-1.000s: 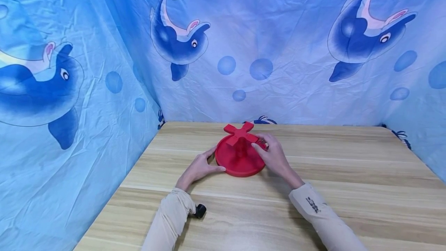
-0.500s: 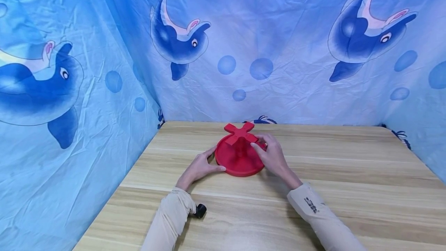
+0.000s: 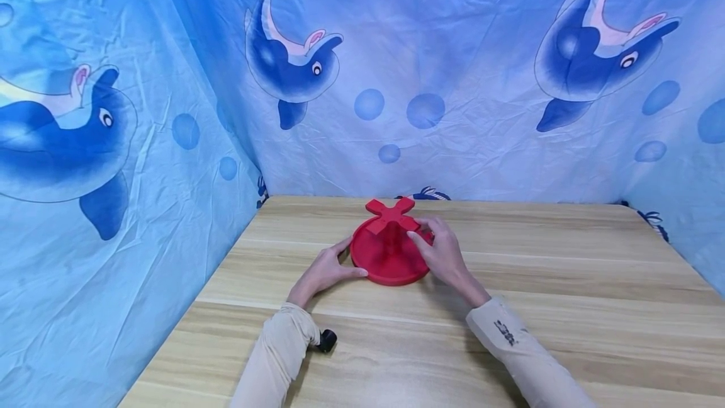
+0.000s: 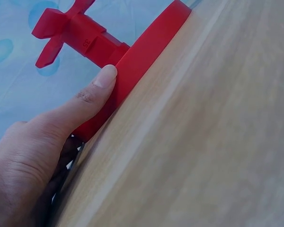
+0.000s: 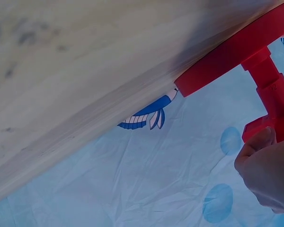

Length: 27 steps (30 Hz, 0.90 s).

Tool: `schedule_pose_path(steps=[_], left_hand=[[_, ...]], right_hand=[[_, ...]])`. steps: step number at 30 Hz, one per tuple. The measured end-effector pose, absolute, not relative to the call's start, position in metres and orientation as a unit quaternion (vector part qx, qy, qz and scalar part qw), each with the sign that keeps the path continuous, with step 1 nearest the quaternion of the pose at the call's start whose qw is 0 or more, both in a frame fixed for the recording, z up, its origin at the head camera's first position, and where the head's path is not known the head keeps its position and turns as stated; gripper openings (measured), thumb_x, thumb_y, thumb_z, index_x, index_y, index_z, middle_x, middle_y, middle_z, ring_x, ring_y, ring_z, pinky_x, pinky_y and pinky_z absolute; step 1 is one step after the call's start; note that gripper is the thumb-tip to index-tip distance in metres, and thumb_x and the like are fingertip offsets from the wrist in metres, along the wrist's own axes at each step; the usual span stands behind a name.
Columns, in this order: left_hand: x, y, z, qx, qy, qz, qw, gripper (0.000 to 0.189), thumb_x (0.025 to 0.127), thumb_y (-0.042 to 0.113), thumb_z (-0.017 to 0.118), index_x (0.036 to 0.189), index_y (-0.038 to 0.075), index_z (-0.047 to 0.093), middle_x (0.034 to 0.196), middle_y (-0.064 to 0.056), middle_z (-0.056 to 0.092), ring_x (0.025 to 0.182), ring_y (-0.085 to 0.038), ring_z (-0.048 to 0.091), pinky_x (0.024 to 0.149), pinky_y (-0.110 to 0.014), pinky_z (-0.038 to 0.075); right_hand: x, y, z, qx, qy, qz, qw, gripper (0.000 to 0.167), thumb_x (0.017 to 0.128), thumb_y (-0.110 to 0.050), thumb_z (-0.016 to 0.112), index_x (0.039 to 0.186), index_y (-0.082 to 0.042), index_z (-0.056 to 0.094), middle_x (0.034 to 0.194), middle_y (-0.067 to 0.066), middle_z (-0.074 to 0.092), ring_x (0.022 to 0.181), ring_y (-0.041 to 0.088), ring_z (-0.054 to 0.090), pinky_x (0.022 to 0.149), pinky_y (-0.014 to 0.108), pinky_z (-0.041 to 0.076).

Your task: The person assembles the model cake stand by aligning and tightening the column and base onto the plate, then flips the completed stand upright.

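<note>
A red round base (image 3: 391,274) with a raised rim lies on the table, and a stepped red post (image 4: 92,41) marked with small digits rises from its middle. On top of the post sits a red four-armed cross (image 3: 391,214). My left hand (image 3: 324,273) grips the base's rim from the left, the thumb at the front and the fingers round the far side. With thumb and fingers my right hand (image 3: 445,252) pinches the cross's near right arm (image 5: 256,127), above the base's right side. Part of that arm is hidden behind the fingers.
The wood-grain table (image 3: 566,307) reaches back to a blue dolphin-print curtain (image 3: 453,30), which also hangs along the left side. A small black object (image 3: 326,340) sits at the left sleeve's cuff (image 3: 294,326).
Both hands keep their hold. The right forearm has shifted very slightly to the left; the red base and post look unmoved.
</note>
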<state>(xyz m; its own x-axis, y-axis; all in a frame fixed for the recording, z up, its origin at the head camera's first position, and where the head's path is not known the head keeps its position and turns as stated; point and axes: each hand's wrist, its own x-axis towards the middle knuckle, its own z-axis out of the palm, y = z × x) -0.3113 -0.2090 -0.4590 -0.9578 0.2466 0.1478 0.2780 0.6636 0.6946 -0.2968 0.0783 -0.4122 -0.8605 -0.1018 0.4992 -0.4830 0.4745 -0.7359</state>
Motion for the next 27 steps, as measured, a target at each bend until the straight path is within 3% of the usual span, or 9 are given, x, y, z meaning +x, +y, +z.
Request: schedule_pose_path(steps=[8,13,18,23,27], left_hand=[[-0.315,-0.213,-0.46,-0.152,-0.914,-0.377,0.006,0.106,0.076,0.056,0.089,0.162,0.019,0.038,0.158,-0.009,0.046,0.145,-0.03,0.042,0.113,-0.052,0.041],[-0.319,-0.216,-0.456,-0.153,-0.92,-0.36,-0.014,0.115,0.074,0.058,0.089,0.163,0.012,0.032,0.163,-0.011,0.039,0.148,-0.031,0.037,0.115,-0.053,0.038],[-0.323,-0.216,-0.45,-0.165,-0.929,-0.331,-0.025,0.122,0.072,0.06,0.09,0.164,0.01,0.029,0.164,-0.014,0.036,0.147,-0.031,0.039,0.114,-0.052,0.039],[-0.328,-0.217,-0.449,-0.177,-0.931,-0.318,-0.04,0.124,0.071,0.06,0.091,0.165,0.008,0.027,0.165,-0.012,0.034,0.149,-0.03,0.035,0.116,-0.051,0.038],[-0.332,-0.219,-0.449,-0.176,-0.932,-0.314,-0.038,0.123,0.071,0.056,0.093,0.164,0.007,0.029,0.165,-0.013,0.034,0.15,-0.03,0.033,0.117,-0.05,0.036]], right_hand=[[-0.305,0.098,-0.415,0.203,-0.831,0.501,0.132,0.049,0.097,-0.017,0.074,0.142,-0.003,0.058,0.123,0.014,0.063,0.111,0.03,0.06,0.084,0.04,0.057],[-0.319,0.125,-0.421,0.193,-0.855,0.48,0.044,0.074,0.094,-0.027,0.078,0.155,-0.005,0.043,0.139,0.019,0.057,0.127,0.037,0.053,0.095,0.053,0.055],[-0.333,0.146,-0.434,0.204,-0.871,0.446,-0.04,0.102,0.085,-0.042,0.085,0.161,0.0,0.03,0.154,0.024,0.043,0.142,0.046,0.037,0.1,0.06,0.051],[-0.337,0.152,-0.446,0.209,-0.893,0.394,-0.06,0.115,0.076,-0.053,0.089,0.16,0.002,0.032,0.16,0.029,0.032,0.145,0.051,0.025,0.103,0.069,0.043],[-0.339,0.148,-0.449,0.217,-0.909,0.351,-0.055,0.12,0.072,-0.058,0.088,0.161,-0.002,0.032,0.16,0.031,0.028,0.146,0.053,0.019,0.109,0.078,0.026]])
